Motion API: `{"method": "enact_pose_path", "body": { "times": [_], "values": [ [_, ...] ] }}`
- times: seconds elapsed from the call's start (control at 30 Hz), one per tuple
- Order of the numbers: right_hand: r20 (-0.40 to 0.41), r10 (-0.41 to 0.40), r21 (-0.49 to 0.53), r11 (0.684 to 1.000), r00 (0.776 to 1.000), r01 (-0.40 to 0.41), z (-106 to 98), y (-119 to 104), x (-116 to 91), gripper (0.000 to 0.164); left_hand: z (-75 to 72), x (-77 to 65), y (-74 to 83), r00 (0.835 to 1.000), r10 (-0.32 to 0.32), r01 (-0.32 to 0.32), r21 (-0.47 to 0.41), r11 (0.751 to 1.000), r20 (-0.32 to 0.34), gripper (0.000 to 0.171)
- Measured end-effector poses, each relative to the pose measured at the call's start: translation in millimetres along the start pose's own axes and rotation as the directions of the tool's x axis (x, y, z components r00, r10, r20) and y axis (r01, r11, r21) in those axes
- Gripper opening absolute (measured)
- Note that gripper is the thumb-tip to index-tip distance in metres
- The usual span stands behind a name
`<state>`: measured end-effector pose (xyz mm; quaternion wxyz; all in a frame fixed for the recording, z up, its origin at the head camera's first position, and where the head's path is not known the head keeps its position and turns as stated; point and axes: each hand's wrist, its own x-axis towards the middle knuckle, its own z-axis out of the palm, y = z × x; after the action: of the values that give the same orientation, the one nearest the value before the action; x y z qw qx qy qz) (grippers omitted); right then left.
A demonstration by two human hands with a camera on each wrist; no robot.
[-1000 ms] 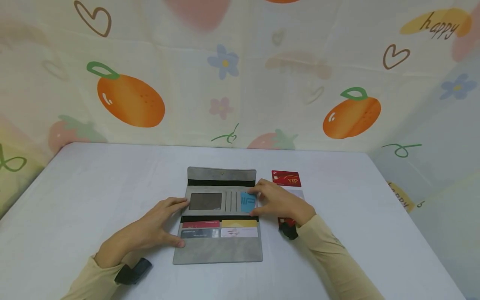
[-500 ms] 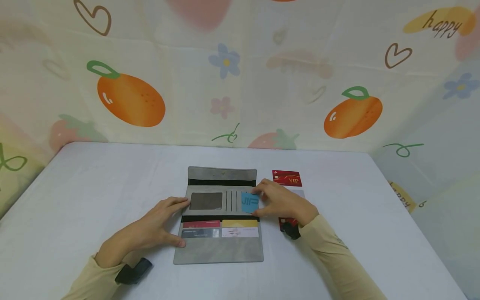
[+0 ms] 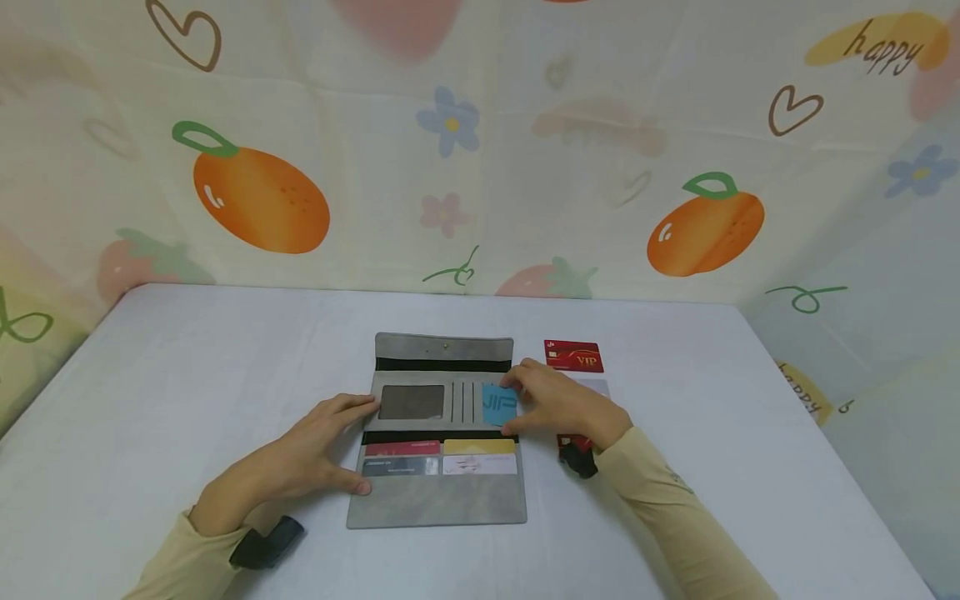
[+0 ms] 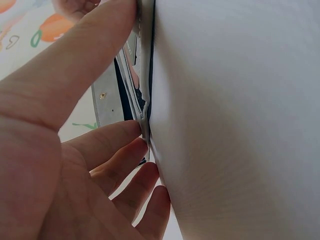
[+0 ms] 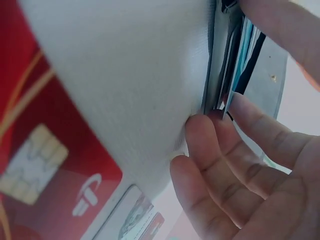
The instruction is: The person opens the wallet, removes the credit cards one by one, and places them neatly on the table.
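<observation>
A grey wallet (image 3: 435,502) lies unfolded on the table, its upper flap lifted back. Along its left edge rests my left hand (image 3: 303,454), fingertips near the clear window and thumb on the lower panel, fingers fairly straight. My right hand (image 3: 558,404) pinches a blue card (image 3: 498,405) by its top and bottom edges, at the slots on the wallet's right side. In the right wrist view the card's thin edge (image 5: 233,97) shows between index finger and thumb. Four-slot lower panel cards include a red one (image 3: 402,448) and a yellow one (image 3: 480,447).
Right of the wallet, a red VIP card (image 3: 573,357) lies on the white table (image 3: 712,467). Below it are a pale card (image 3: 596,387) and another red card (image 3: 572,442), both partly hidden by my right hand. A patterned cloth (image 3: 487,167) hangs behind the table.
The blue card has shifted slightly to the right, showing more of its lettering, with my right fingers on it. My left hand stays at the wallet's edge.
</observation>
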<state>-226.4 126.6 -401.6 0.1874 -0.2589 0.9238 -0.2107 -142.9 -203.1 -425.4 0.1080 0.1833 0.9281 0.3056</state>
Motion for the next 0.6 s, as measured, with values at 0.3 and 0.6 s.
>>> {"method": "enact_pose_path", "body": {
  "times": [0.3, 0.6],
  "values": [
    [-0.012, -0.006, -0.032, 0.999, 1.000, 0.006, -3, 9, -5, 0.054, 0.1, -0.3, 0.9, 0.999, 0.035, -0.035, -0.012, 0.999, 0.002, 0.102],
    [-0.003, -0.016, 0.030, 0.999, 1.000, 0.016, -4, 10, -6, 0.050, -0.8, -0.7, -1.0, 0.999, 0.041, -0.041, -0.005, 0.999, -0.001, 0.102]
  ]
}}
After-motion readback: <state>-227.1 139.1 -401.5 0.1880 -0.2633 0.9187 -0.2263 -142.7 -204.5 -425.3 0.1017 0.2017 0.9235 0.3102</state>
